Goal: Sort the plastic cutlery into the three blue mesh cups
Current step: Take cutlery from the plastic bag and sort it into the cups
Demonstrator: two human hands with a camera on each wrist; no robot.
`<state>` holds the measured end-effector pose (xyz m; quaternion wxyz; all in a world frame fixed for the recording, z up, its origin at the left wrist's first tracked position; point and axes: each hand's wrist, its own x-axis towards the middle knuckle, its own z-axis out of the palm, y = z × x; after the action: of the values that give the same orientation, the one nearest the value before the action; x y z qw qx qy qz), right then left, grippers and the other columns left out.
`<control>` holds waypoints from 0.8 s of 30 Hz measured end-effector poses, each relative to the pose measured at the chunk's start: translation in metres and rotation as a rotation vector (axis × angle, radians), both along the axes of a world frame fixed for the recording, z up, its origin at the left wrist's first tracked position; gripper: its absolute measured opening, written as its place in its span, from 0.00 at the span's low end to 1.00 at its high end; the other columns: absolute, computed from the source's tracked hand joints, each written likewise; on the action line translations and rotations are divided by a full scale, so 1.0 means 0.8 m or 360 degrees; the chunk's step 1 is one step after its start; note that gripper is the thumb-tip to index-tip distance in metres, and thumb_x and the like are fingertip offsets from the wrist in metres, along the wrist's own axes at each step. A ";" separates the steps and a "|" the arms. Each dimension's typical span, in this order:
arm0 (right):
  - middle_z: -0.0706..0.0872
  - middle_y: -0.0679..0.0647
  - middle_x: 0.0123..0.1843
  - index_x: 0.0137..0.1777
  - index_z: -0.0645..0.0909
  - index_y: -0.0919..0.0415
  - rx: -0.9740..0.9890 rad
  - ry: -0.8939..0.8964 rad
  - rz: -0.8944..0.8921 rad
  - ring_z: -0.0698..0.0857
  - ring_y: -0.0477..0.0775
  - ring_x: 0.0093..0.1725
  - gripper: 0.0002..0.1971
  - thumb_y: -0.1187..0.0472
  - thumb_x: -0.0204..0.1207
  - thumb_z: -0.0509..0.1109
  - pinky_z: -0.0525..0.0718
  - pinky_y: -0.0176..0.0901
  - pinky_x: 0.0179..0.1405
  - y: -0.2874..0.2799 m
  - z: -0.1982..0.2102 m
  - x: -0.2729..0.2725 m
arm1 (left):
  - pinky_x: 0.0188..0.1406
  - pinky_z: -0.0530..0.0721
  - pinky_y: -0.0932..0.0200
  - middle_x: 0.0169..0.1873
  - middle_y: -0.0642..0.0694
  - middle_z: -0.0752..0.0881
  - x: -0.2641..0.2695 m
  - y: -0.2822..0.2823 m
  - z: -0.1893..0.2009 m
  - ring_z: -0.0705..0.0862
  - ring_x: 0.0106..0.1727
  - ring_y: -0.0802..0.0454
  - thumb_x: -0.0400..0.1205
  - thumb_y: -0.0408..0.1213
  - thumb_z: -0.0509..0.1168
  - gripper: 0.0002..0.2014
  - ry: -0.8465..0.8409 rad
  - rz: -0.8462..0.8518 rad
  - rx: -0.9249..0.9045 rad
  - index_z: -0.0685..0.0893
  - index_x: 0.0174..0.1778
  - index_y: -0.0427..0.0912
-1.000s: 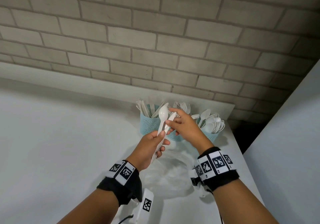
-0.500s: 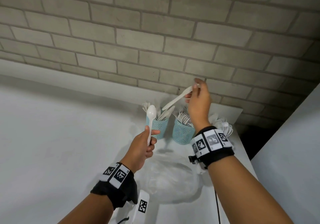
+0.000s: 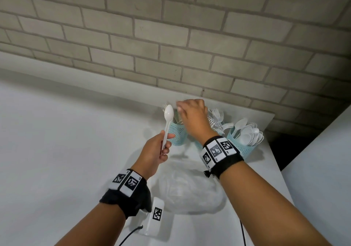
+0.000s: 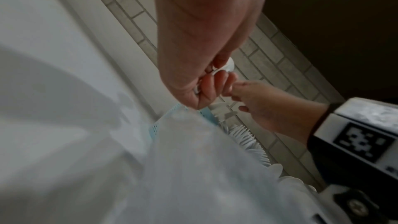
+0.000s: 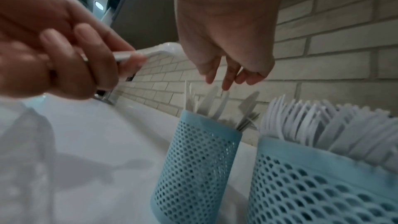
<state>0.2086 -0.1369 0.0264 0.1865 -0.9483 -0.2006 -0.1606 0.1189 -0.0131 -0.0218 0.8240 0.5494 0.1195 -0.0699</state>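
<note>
Head view, centre frame: the left hand grips a white plastic spoon by the handle, bowl up, just left of the knife cup. The right hand hangs over that cup, fingers loose and pointing down, holding nothing. Three blue cups stand in a row at the table's far edge, right of centre: the knife cup leftmost, the fork cup mostly hidden behind the right wrist, and the spoon cup rightmost, a fan of rounded bowls leaning out of it. Only the head view shows all three at once. The right wrist view goes close: the knife cup is a straight-walled cylinder punched with small round holes under a smooth rim, flat white knives sticking up out of it, the right fingertips just above their tips. At lower right the fork cup is packed with tines. At upper left the left hand is curled round the spoon's handle, a ring on one finger. The left wrist view is blurred: fingers closed on the spoon's handle, its bowl just peeking out beyond them, a crumpled clear bag filling the lower frame. That bag lies between the two forearms in the head view. One black strap with square-patterned tags on each wrist; pale brick wall behind.
</note>
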 end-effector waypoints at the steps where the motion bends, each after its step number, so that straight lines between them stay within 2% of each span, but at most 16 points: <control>1: 0.76 0.53 0.71 0.73 0.73 0.50 0.0210 0.0031 0.0044 0.68 0.56 0.69 0.18 0.51 0.85 0.55 0.65 0.49 0.65 0.000 0.007 -0.008 | 0.24 0.61 0.66 0.25 0.52 0.73 0.000 0.000 0.002 0.65 0.25 0.59 0.88 0.46 0.51 0.17 -0.0021 0.0003 0.0002 0.83 0.50 0.43; 3: 0.76 0.54 0.69 0.76 0.67 0.48 0.0655 0.0310 0.0206 0.75 0.53 0.65 0.23 0.48 0.82 0.60 0.74 0.49 0.66 -0.001 0.021 -0.024 | 0.24 0.62 0.66 0.26 0.51 0.73 0.000 -0.006 0.008 0.65 0.25 0.59 0.87 0.46 0.51 0.16 -0.0081 -0.0020 0.0025 0.83 0.49 0.43; 4: 0.76 0.54 0.68 0.78 0.63 0.46 0.0817 0.0503 0.0280 0.80 0.52 0.61 0.27 0.47 0.80 0.63 0.79 0.47 0.62 -0.003 0.026 -0.032 | 0.24 0.62 0.66 0.27 0.51 0.73 -0.001 -0.011 0.011 0.65 0.25 0.59 0.87 0.46 0.52 0.16 -0.0112 -0.0045 0.0054 0.83 0.49 0.43; 6: 0.80 0.56 0.64 0.79 0.58 0.44 0.0858 0.0703 0.0334 0.85 0.49 0.50 0.32 0.48 0.78 0.68 0.82 0.34 0.49 -0.009 0.027 -0.044 | 0.25 0.62 0.66 0.28 0.51 0.73 -0.004 -0.021 0.018 0.66 0.26 0.59 0.87 0.47 0.53 0.16 -0.0173 -0.0111 0.0139 0.83 0.50 0.42; 8: 0.83 0.60 0.56 0.78 0.59 0.46 0.0898 0.0662 0.0319 0.84 0.49 0.41 0.33 0.54 0.77 0.70 0.82 0.31 0.39 -0.017 0.023 -0.049 | 0.25 0.63 0.66 0.28 0.51 0.73 -0.008 -0.030 0.022 0.66 0.27 0.58 0.86 0.48 0.55 0.15 -0.0229 -0.0179 0.0219 0.83 0.51 0.43; 10: 0.84 0.63 0.48 0.74 0.64 0.49 0.1012 0.0638 0.0272 0.83 0.51 0.35 0.29 0.60 0.76 0.72 0.84 0.38 0.37 -0.027 0.018 -0.052 | 0.25 0.65 0.67 0.29 0.51 0.74 -0.013 -0.036 0.024 0.67 0.28 0.58 0.86 0.47 0.55 0.14 -0.0254 -0.0228 0.0298 0.83 0.51 0.43; 12: 0.83 0.59 0.40 0.67 0.68 0.53 0.1083 0.0664 0.0187 0.83 0.51 0.30 0.24 0.63 0.75 0.73 0.82 0.39 0.30 -0.039 0.012 -0.057 | 0.28 0.68 0.66 0.30 0.51 0.76 -0.017 -0.040 0.024 0.69 0.30 0.57 0.86 0.45 0.57 0.13 -0.0256 -0.0284 0.0437 0.84 0.52 0.43; 14: 0.81 0.53 0.35 0.63 0.69 0.56 0.1212 0.0651 0.0062 0.82 0.48 0.27 0.20 0.65 0.75 0.73 0.79 0.34 0.23 -0.055 0.007 -0.059 | 0.34 0.71 0.65 0.32 0.50 0.79 -0.022 -0.041 0.024 0.72 0.33 0.56 0.85 0.42 0.58 0.12 -0.0264 -0.0359 0.0608 0.84 0.53 0.41; 17: 0.81 0.53 0.36 0.62 0.70 0.60 0.1437 0.0490 -0.0229 0.81 0.44 0.24 0.19 0.65 0.76 0.72 0.80 0.32 0.22 -0.084 0.011 -0.058 | 0.36 0.73 0.66 0.34 0.50 0.81 -0.024 -0.040 0.021 0.75 0.35 0.57 0.85 0.38 0.58 0.11 -0.0296 -0.0377 0.0792 0.85 0.53 0.40; 19: 0.80 0.53 0.39 0.60 0.70 0.57 0.1533 0.0211 -0.0406 0.82 0.42 0.24 0.17 0.64 0.76 0.71 0.80 0.33 0.22 -0.104 0.025 -0.058 | 0.38 0.74 0.67 0.36 0.51 0.82 -0.024 -0.038 0.018 0.77 0.38 0.58 0.84 0.36 0.60 0.09 -0.0346 -0.0281 0.0925 0.85 0.51 0.40; 21: 0.79 0.48 0.37 0.61 0.70 0.56 0.1569 -0.0189 -0.0526 0.83 0.47 0.30 0.16 0.62 0.76 0.70 0.83 0.40 0.29 -0.124 0.044 -0.063 | 0.45 0.75 0.65 0.39 0.53 0.83 -0.022 -0.035 0.016 0.80 0.43 0.57 0.82 0.36 0.63 0.05 -0.0430 -0.0179 0.1101 0.85 0.47 0.42; 24: 0.80 0.45 0.37 0.67 0.69 0.56 0.1456 -0.0591 -0.0629 0.84 0.51 0.39 0.18 0.59 0.79 0.68 0.85 0.43 0.42 -0.151 0.068 -0.072 | 0.59 0.78 0.57 0.45 0.50 0.86 -0.016 -0.027 0.011 0.82 0.51 0.52 0.80 0.37 0.66 0.02 -0.0458 -0.0144 0.1317 0.84 0.45 0.45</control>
<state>0.1510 -0.2579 0.0806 0.5087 -0.7453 0.0427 -0.4288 0.1063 -0.0350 -0.0129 0.5388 0.8421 -0.0029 0.0250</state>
